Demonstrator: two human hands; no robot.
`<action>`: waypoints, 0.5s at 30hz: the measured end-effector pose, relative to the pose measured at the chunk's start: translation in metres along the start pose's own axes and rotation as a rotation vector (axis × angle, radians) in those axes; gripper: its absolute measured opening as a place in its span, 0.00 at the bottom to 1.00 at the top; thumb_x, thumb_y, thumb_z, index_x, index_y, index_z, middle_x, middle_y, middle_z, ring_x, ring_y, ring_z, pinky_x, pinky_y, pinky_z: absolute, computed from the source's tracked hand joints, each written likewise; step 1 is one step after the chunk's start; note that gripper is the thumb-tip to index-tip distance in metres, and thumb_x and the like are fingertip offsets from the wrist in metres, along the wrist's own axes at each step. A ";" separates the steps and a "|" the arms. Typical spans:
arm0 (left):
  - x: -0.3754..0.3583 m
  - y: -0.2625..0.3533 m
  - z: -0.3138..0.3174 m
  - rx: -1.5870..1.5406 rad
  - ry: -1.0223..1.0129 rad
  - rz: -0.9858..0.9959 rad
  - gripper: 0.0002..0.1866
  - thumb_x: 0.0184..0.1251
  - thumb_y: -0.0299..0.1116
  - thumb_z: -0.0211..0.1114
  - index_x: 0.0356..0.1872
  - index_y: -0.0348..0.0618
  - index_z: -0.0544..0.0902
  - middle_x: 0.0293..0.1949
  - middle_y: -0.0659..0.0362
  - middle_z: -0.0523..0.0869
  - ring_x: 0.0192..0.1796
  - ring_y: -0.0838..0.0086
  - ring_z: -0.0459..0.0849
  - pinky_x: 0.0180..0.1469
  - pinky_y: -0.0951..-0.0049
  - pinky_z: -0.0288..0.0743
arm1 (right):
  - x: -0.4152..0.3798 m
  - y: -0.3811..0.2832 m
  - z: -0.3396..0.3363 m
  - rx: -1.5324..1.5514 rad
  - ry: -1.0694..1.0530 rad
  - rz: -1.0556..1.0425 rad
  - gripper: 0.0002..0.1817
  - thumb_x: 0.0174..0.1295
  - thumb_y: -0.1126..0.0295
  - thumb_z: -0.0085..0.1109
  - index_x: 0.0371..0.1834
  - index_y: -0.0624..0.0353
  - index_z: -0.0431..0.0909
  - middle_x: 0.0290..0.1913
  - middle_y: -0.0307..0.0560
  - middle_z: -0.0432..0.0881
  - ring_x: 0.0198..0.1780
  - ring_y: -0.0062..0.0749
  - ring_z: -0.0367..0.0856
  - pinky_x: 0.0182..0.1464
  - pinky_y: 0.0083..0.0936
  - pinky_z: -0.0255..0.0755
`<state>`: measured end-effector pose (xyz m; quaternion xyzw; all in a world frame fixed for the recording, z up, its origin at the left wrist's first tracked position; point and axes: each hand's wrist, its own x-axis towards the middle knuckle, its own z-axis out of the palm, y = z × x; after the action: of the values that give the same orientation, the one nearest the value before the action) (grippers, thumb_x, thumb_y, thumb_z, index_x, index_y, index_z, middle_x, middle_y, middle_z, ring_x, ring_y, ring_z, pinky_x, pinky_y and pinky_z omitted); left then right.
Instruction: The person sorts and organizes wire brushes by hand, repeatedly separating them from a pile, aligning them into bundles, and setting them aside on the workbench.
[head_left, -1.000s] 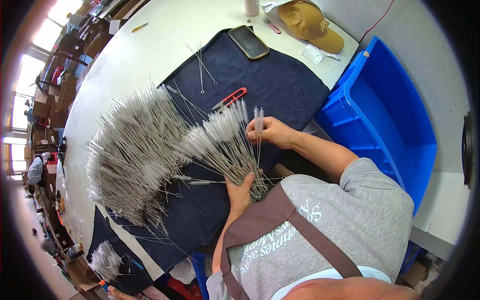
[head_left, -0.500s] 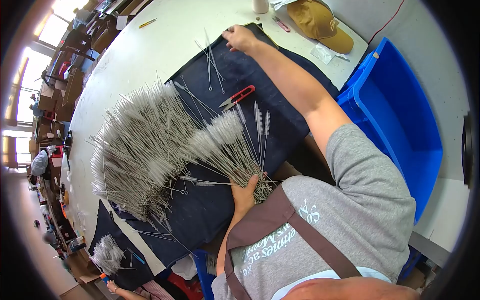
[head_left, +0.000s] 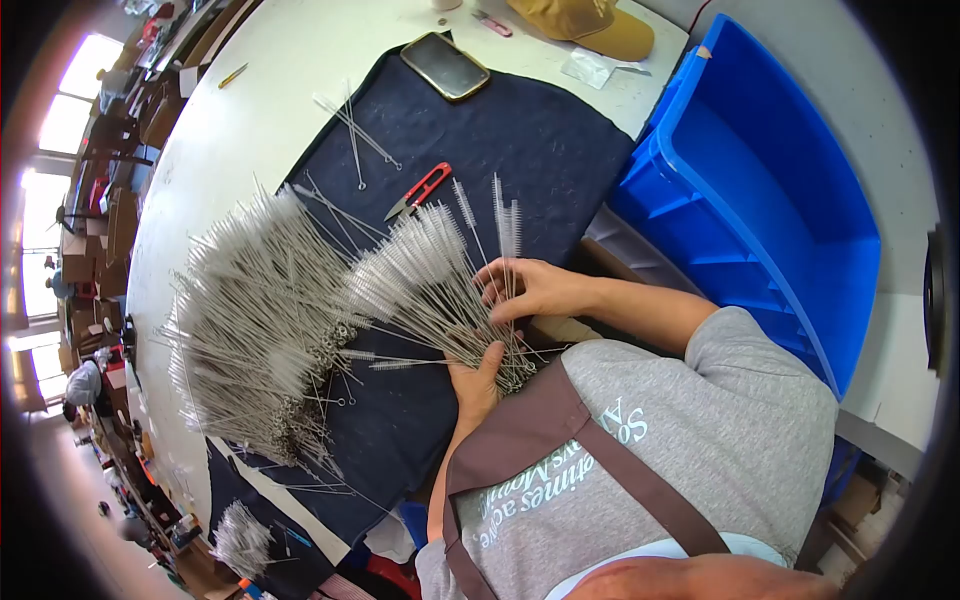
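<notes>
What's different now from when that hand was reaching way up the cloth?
The right hand has come back down toward the body, to the stems of the brushes at the bunch's edge; I can't tell how firmly it grips them. The phone, hidden under that arm before, shows again. The left hand still holds the bunch, and the big pile looks the same.

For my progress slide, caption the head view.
Left hand gripping a bundle of wire brushes, right hand at their stems, beside a larger pile.
</notes>
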<state>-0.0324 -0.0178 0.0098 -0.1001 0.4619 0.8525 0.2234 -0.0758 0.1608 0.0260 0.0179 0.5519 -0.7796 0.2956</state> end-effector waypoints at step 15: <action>0.001 0.001 0.017 0.007 -0.010 0.040 0.25 0.56 0.17 0.60 0.53 0.42 0.62 0.44 0.52 0.76 0.41 0.63 0.81 0.41 0.65 0.80 | -0.018 -0.018 0.000 -0.210 0.098 -0.094 0.16 0.58 0.66 0.56 0.45 0.66 0.74 0.40 0.47 0.80 0.41 0.25 0.79 0.44 0.23 0.74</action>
<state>-0.0336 -0.0039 0.0196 -0.0857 0.4658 0.8556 0.2088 -0.0695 0.1724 0.0474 -0.0010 0.6445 -0.7287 0.2317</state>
